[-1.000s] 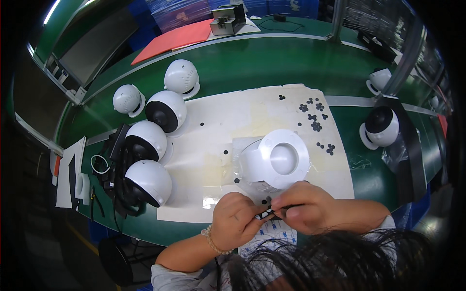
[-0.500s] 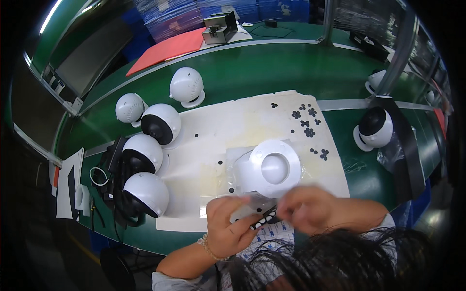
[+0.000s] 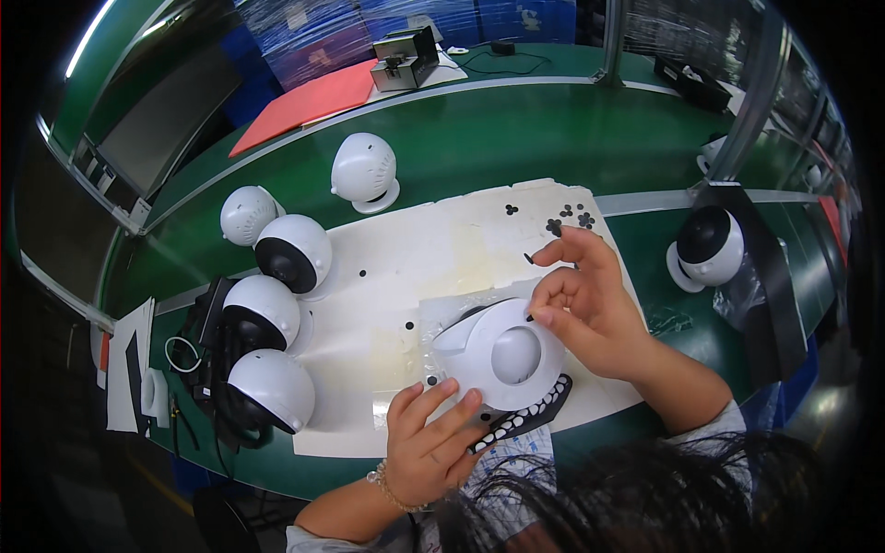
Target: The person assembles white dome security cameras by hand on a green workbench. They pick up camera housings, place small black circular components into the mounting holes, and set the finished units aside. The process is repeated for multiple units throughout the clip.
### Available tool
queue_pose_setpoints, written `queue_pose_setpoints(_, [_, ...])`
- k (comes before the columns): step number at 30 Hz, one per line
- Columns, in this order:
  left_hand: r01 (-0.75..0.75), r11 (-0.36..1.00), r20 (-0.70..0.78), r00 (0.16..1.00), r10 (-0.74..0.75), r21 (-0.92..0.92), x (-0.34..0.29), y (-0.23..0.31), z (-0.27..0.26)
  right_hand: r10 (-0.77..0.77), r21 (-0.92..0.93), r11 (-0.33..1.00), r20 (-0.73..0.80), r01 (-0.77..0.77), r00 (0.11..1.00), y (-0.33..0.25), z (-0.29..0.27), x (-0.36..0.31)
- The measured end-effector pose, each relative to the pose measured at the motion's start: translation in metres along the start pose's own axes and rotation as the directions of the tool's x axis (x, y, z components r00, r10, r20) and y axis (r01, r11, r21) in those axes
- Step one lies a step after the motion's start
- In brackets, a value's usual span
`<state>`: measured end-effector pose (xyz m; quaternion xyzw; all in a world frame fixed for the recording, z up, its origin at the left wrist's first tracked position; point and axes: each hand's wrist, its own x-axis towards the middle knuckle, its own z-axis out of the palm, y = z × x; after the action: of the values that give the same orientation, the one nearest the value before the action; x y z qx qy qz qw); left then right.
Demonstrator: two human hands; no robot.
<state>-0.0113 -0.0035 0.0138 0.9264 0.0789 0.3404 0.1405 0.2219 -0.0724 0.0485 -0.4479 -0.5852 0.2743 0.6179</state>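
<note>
A white round-headed camera (image 3: 461, 334) lies tipped over, its ring-shaped base (image 3: 544, 369) facing up. My left hand (image 3: 429, 447) has its fingers spread, with fingertips at the base's lower left edge. Beside those fingers, a black strip with white dots (image 3: 530, 417) lies along the near side of the base. My right hand (image 3: 595, 309) is over the base's upper right, its thumb and a finger close together at the rim. A small black round pad (image 3: 530, 318) shows at the thumb tip. Another black pad (image 3: 528, 259) is at a raised fingertip.
Several white cameras with black fronts (image 3: 272, 392) stand at left, beside black cables (image 3: 226, 373). Another camera (image 3: 710, 244) stands at right. Black pads (image 3: 553, 226) lie in clusters on the pale board (image 3: 346, 369). A metal rail (image 3: 415, 92) crosses behind the green bench.
The white camera has tilted, its base turning toward me. My right hand has risen from the dotted strip to the base. My left hand's fingers have spread against the base.
</note>
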Motion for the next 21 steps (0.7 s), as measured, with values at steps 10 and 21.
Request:
queue_pose_setpoints(10, [-0.006, 1.0, -0.016, 1.0, 0.006, -0.002, -0.001, 0.001, 0.001, -0.001, -0.108, 0.994, 0.017, 0.003, 1.0, -0.003, -0.001, -0.001])
queue_pose_setpoints(21, [-0.004, 1.0, -0.023, 1.0, 0.004, -0.011, 0.001, 0.003, -0.002, -0.292, -0.661, 0.684, 0.14, 0.308, 0.946, -0.025, 0.012, 0.002])
